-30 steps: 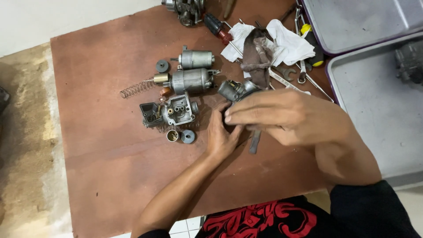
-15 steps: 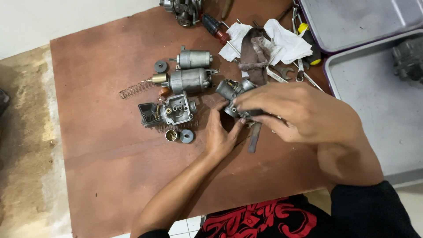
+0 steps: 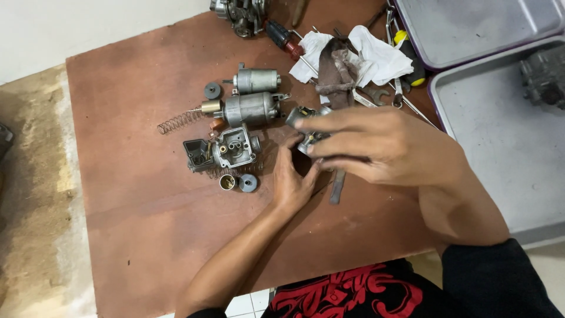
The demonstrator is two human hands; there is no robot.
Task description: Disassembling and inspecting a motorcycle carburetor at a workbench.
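Observation:
My right hand (image 3: 382, 144) lies over a small grey metal carburetor part (image 3: 306, 121), with its fingers closed around it above the brown board (image 3: 135, 212). My left hand (image 3: 294, 179) reaches in from below and touches the underside of the same part; most of the part is hidden by both hands. A flat metal tool (image 3: 335, 187) pokes out under my right hand. Left of my hands lies a carburetor body (image 3: 235, 147) beside a black float piece (image 3: 197, 154), with two small round caps (image 3: 238, 182) below.
Two grey cylinders (image 3: 253, 94), a coil spring (image 3: 179, 121) and a round disc (image 3: 212, 90) lie further back. Dirty white rags (image 3: 365, 59), a wrench, screwdrivers and another assembly (image 3: 241, 12) crowd the far edge. Two grey trays (image 3: 500, 135) stand right, one holding a carburetor (image 3: 544, 76).
My right hand has risen slightly and shifted over the metal part, turning it. My left hand stays beneath it. The parts on the board have not moved.

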